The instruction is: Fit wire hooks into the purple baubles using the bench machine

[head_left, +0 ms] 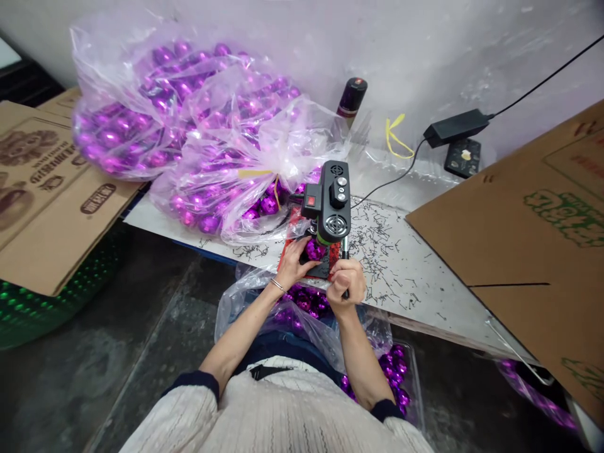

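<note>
A small black bench drill press (336, 195) with a red switch stands on the table. Below its head, a shiny purple bauble (315, 250) sits between the thumb and fingers of my left hand (293, 264). My right hand (347, 280) is wrapped round the black lever handle (345, 250) at the machine's right side. Where the tool meets the bauble is hidden by the machine head. In my lap, an open clear bag (302, 319) holds many more purple baubles.
Large clear bags of purple baubles (189, 113) fill the table's left. Thin dark shavings (377, 251) litter the white tabletop. A spray can (353, 97), a power adapter (457, 128) and cardboard boxes (528, 251) stand around. Another tub of baubles (401, 377) is below right.
</note>
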A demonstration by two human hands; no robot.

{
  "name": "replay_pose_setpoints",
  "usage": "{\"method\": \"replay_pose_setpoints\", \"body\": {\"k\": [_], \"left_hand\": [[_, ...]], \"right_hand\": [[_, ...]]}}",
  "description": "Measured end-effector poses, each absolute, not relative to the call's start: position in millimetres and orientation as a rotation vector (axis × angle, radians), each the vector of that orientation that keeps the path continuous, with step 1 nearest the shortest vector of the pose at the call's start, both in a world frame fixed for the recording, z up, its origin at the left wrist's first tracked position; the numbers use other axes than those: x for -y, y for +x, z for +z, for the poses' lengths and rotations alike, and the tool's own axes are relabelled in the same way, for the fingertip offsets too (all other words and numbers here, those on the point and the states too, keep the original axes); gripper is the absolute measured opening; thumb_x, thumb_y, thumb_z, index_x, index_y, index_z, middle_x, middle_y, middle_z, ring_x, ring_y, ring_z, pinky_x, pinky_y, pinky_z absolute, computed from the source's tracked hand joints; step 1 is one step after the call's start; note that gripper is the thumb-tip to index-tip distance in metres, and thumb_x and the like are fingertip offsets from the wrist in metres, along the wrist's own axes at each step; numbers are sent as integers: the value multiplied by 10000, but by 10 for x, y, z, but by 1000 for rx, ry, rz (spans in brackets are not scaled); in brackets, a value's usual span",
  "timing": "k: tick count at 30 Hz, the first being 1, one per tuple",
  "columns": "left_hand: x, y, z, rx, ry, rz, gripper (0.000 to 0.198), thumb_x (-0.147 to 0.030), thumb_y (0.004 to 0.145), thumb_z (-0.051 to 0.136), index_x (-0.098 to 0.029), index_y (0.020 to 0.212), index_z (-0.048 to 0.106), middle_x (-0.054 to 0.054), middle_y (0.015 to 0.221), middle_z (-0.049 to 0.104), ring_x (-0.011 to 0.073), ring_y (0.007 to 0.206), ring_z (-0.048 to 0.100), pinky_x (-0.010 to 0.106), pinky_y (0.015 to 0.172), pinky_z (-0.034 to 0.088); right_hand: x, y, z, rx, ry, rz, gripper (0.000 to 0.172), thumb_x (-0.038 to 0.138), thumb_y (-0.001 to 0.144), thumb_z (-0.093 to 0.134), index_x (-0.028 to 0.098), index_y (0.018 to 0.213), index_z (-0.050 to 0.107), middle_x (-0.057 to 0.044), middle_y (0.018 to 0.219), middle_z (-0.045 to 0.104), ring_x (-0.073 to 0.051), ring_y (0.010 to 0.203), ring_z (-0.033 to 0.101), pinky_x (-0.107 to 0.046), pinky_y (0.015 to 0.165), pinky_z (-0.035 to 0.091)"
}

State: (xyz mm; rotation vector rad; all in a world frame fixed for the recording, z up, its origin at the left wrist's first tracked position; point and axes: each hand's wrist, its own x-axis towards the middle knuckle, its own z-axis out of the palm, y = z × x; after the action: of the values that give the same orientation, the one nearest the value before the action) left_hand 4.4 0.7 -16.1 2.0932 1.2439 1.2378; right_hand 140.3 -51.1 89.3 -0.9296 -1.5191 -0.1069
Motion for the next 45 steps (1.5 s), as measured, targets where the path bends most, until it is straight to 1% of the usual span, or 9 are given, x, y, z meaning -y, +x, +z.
{"method": "replay_pose_setpoints", "body": {"k": [11,22,26,29,33,36,39,42,45], "left_hand": [[-4,53,-161,-1223,2071,1231,695,-497,867,730,-196,1446,492,170,1351,656,319,1270,625,515,1091,482],[-12,85,-144,-1199,2030,1233,658,-496,872,725,-186,1410,508,176,1347,652,321,1273,623,536,1090,489],[-26,100,-151,-1197,2012,1246,671,-477,850,756,-185,1403,513,174,1339,659,326,1271,626,542,1092,487],[-55,121,-156,-1195,2019,1245,690,-462,836,775,-183,1409,510,175,1338,660,327,1268,629,551,1105,478],[9,110,-142,-1202,2046,1288,728,-459,846,765,-182,1451,473,183,1353,648,330,1292,614,556,1100,486],[289,-3,-142,-1212,2120,1356,750,-461,892,711,-194,1516,391,195,1378,627,323,1312,603,545,1086,504],[723,-174,-208,-1145,2301,1284,767,-477,918,669,-204,1553,335,198,1361,635,312,1282,628,512,1044,541],[1049,-274,-310,-1131,2450,1120,752,-541,889,671,-195,1507,420,185,1283,678,302,1175,689,452,948,593],[987,-287,-291,-1140,2473,1173,749,-656,827,669,-158,1377,564,170,1149,726,291,1035,732,414,871,614]], "right_hand": [[441,1360,653,1433,-915,-171,359,311,1047,340,231,711,436,16,681,526,-115,596,533,-315,638,446],[411,1412,519,1435,-925,-202,364,311,1051,322,230,718,443,25,680,537,-117,598,594,-331,693,491],[415,1421,483,1529,-890,-214,343,270,1038,355,226,708,435,26,696,541,-112,605,595,-308,659,475],[426,1393,620,1467,-907,-185,367,250,1032,353,222,675,434,30,669,534,-109,581,568,-302,642,464],[440,1341,1077,1320,-1014,-62,381,242,1011,421,217,634,472,22,626,530,-118,580,542,-289,580,417],[449,1315,1364,1295,-1037,42,376,252,1001,466,216,627,489,21,610,514,-124,592,538,-292,579,411],[465,1302,1417,1312,-1036,44,372,252,995,482,217,625,490,17,608,520,-128,593,535,-301,586,413],[486,1300,1323,1329,-1012,25,345,230,992,475,216,648,505,15,615,528,-134,601,540,-307,594,417],[502,1311,1251,1357,-995,13,334,190,986,466,215,655,504,10,637,542,-135,626,549,-305,610,414]]}}
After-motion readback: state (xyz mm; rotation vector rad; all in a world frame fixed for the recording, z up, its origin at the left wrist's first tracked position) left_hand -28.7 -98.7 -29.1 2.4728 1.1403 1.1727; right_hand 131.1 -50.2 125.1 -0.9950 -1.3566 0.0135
